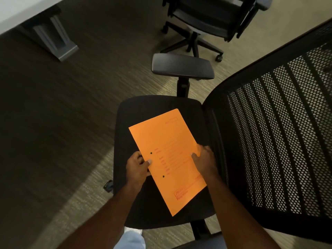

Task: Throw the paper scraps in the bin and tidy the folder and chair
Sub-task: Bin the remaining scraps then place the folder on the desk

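An orange folder with red print and two punched holes lies over the black seat of an office chair. My left hand grips the folder's left edge, thumb on top. My right hand holds its right edge, fingers pressed on the cover. The chair's black mesh backrest stands to the right, and one armrest is beyond the seat. No paper scraps or bin are in view.
A second black office chair on castors stands farther back. A white table edge with a grey leg is at the top left. Brown carpet covers the floor on the left. A light trouser leg shows at the bottom.
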Available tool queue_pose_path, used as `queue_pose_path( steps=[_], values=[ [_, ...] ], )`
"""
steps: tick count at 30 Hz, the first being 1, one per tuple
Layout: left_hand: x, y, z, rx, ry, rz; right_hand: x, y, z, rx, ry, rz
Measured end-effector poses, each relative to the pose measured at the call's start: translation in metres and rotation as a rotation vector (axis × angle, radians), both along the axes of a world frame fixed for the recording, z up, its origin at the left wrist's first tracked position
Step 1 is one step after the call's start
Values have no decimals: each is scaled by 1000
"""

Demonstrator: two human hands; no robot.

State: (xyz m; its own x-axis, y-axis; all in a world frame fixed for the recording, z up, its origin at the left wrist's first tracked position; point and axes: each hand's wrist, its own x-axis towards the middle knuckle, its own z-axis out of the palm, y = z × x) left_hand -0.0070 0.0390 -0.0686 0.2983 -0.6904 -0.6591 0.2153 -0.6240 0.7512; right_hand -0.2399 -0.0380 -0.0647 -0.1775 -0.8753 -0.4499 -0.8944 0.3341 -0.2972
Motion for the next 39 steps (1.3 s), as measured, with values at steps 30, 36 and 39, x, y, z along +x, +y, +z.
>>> queue_pose_path(
  steps=[30, 36, 39],
  values=[
    [225, 41, 146, -163, -239, 334, 191, -9, 146, -135, -443, 74],
    [278, 87, 203, -185, -363, 398, 265, 4, 200, -127, -487, 205],
    [312, 121, 236, -206, -434, 443, 310, 21, 235, -136, -546, 307]
  ],
)
